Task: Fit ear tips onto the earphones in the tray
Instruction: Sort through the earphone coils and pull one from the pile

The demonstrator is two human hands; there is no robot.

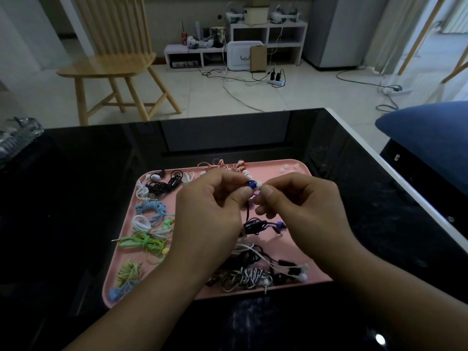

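Observation:
A pink tray (304, 247) on the black table holds several coiled earphones in black, white, blue, green and red. Both hands hover above its middle. My left hand (210, 209) pinches a blue earbud (250, 184) whose black cable (247, 211) hangs down to a dark bundle with a second blue earbud (279, 224). My right hand (298, 198) pinches a white ear tip (258, 184) that touches the blue earbud. Loose white ear tips (286, 168) lie in the tray's far right corner.
The glossy black table (76, 198) has a white edge on the right. A clear glass object (17, 138) stands at its far left. Beyond are a wooden chair (111, 62), low white shelves and floor cables. A blue cushion (430, 133) sits to the right.

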